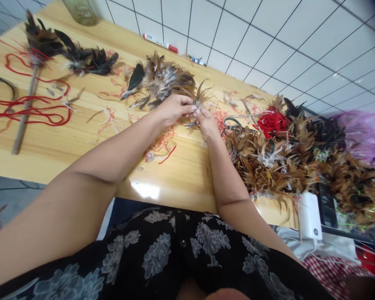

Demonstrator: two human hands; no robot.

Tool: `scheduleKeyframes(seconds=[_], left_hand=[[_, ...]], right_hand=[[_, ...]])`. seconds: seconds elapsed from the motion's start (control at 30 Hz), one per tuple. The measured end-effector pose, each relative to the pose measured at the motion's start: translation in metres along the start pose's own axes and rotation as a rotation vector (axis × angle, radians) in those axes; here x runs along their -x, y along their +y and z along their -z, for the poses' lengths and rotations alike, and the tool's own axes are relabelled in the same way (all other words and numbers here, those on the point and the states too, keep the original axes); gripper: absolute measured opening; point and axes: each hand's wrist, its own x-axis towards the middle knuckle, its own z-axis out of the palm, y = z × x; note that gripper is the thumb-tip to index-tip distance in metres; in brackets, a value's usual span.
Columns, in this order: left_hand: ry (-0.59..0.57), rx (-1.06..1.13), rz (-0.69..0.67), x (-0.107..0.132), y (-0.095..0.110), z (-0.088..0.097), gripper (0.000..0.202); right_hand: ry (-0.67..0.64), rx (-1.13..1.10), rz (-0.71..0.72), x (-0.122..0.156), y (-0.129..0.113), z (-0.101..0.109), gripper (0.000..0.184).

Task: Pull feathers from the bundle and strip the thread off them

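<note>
My left hand [176, 109] and my right hand [206, 124] meet over the wooden table, fingertips pinched together at the base of a small bunch of feathers [200, 96]. Its brown tips fan upward from between my fingers, and the fingers partly hide the base. Just beyond my left hand lies a pile of brown and grey feathers [165, 77], with a single dark feather [136, 78] at its left. Under and in front of my hands, red and white thread scraps [161, 143] are scattered on the tabletop [181, 166].
To the left are a stick [27, 104] with dark feathers at its top, red cord [46, 118] and black feathers [93, 60]. A red marker [159, 43] lies near the tiled wall. Large feather heaps [265, 162], a red thread bundle [272, 123], a white device [310, 214] and a purple bag [367, 135] fill the right.
</note>
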Motion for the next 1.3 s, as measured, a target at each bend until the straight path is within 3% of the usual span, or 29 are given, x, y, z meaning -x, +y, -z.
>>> scheduleKeyframes(seconds=[0.2, 0.4, 0.73, 0.93, 1.3], left_hand=[[-0.089, 0.071, 0.025, 0.002, 0.002, 0.001, 0.036], [-0.132, 0.151, 0.094, 0.004, 0.004, 0.003, 0.042], [-0.006, 0.264, 0.105, -0.008, -0.004, 0.01, 0.031], [-0.124, 0.437, 0.083, -0.014, -0.012, 0.016, 0.023], [-0.208, 0.204, 0.062, -0.002, -0.007, 0.017, 0.056]], right_hand=[[-0.006, 0.002, -0.091, 0.014, -0.019, -0.006, 0.053], [-0.053, -0.02, -0.127, 0.014, -0.018, -0.003, 0.048], [-0.077, 0.006, -0.024, 0.011, -0.013, 0.001, 0.047], [-0.153, 0.036, 0.032, 0.013, -0.014, 0.005, 0.052], [-0.164, 0.079, 0.092, 0.009, -0.008, 0.002, 0.059]])
